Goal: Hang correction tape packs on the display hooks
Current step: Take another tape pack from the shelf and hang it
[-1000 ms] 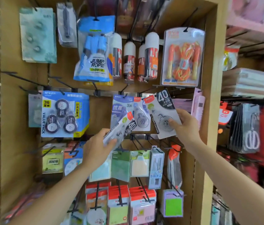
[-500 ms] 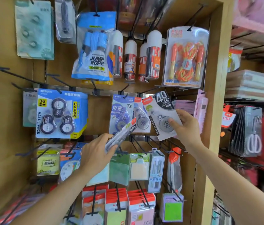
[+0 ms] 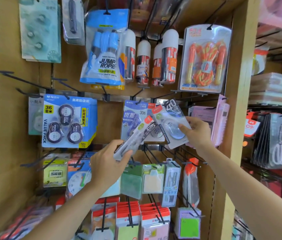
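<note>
My right hand (image 3: 196,131) pinches the lower right of a clear "40" correction tape pack (image 3: 170,122), held tilted with its top at a black display hook (image 3: 188,105) on the middle rail. My left hand (image 3: 108,164) grips a small stack of the same packs (image 3: 135,138), slanting up to the right in front of the shelf. Behind them a blue "30m" tape pack (image 3: 133,118) hangs on its hook. A blue three-piece value pack (image 3: 68,121) hangs further left.
Jump ropes (image 3: 205,59) and white-capped tubes (image 3: 168,56) hang above. Sticky notes (image 3: 153,181) and red-topped packs (image 3: 128,219) hang below on long black hooks that jut outward. The wooden side panel (image 3: 239,101) bounds the right; scissors (image 3: 279,153) hang beyond it.
The view has shifted slightly. My right hand has tilted its pack and nudged it a little right at the hook. My left hand has kept its stack in nearly the same place.
</note>
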